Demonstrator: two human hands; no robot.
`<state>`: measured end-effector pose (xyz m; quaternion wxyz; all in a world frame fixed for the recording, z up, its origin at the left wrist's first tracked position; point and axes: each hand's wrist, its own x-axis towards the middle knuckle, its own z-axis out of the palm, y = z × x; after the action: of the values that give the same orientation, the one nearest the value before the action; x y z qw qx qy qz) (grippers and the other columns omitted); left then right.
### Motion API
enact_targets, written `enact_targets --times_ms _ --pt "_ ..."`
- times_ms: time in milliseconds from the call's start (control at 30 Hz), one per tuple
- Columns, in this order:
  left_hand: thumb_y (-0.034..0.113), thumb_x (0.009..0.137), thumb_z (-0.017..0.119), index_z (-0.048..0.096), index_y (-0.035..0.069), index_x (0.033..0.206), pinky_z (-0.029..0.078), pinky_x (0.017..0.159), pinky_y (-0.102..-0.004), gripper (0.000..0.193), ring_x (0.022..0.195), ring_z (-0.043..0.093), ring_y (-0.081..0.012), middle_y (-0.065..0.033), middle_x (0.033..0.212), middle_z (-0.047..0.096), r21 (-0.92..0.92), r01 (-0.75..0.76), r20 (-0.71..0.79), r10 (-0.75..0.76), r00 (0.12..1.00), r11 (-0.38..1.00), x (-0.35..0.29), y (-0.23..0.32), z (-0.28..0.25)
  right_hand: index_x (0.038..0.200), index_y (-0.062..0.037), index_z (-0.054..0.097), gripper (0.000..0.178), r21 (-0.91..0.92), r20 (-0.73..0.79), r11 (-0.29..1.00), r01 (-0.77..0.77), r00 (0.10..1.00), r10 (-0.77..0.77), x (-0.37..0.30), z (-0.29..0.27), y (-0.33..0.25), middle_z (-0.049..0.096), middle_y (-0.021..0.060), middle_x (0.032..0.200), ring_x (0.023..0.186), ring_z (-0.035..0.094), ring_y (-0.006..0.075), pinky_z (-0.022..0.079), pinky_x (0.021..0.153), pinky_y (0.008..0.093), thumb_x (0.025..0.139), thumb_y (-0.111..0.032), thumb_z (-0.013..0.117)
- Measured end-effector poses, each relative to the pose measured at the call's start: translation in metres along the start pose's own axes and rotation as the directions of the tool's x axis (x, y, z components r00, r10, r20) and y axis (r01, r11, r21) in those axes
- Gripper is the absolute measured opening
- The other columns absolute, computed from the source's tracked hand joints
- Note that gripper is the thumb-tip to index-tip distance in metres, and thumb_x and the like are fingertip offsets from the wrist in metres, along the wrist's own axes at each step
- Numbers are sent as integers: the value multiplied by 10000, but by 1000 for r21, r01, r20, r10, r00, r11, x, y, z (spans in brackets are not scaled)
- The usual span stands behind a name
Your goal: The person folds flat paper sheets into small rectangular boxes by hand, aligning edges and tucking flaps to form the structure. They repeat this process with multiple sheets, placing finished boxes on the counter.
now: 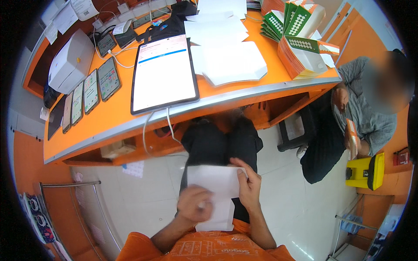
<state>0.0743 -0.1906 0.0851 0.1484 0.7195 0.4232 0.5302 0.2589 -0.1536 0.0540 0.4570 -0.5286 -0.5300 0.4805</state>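
Note:
A white cardboard blank (213, 179), partly folded, lies over my lap between my two hands. My right hand (249, 186) pinches its right edge, with the thumb on the near face and fingers behind. Over the left side of the blank is my left hand (194, 203), its fingers curled but smeared by motion, so their grip does not show. The lower part of the blank reaches down to my orange shirt (191, 249). On the desk ahead sits a stack of flat white cardboard blanks (233, 63), and right of it stand nested orange, green and white cartons (301, 54).
A tablet (165, 74) rests near the front edge of the orange desk (117, 117). Several phones (91, 91) and a white boxy device (71, 61) are to its left. At right sits another person (365, 100) holding a carton, beside a yellow bin (365, 172).

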Motion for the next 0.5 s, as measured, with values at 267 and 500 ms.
enact_targets --times_ms 267,500 --pt "14 933 617 601 -32 1141 504 849 -283 214 942 640 -152 -99 980 667 -438 728 314 -669 674 528 24 20 51 1457 28 382 590 -321 107 902 288 958 -267 -21 5 -28 514 277 1391 1217 579 414 476 1017 417 893 69 550" --pt "2 901 637 646 -43 993 522 786 -313 103 869 687 -229 -145 909 682 -151 690 179 -667 723 707 8 6 29 1416 43 407 548 252 28 956 152 986 -164 -33 14 -15 494 216 1443 1300 545 286 465 1055 377 904 46 602"
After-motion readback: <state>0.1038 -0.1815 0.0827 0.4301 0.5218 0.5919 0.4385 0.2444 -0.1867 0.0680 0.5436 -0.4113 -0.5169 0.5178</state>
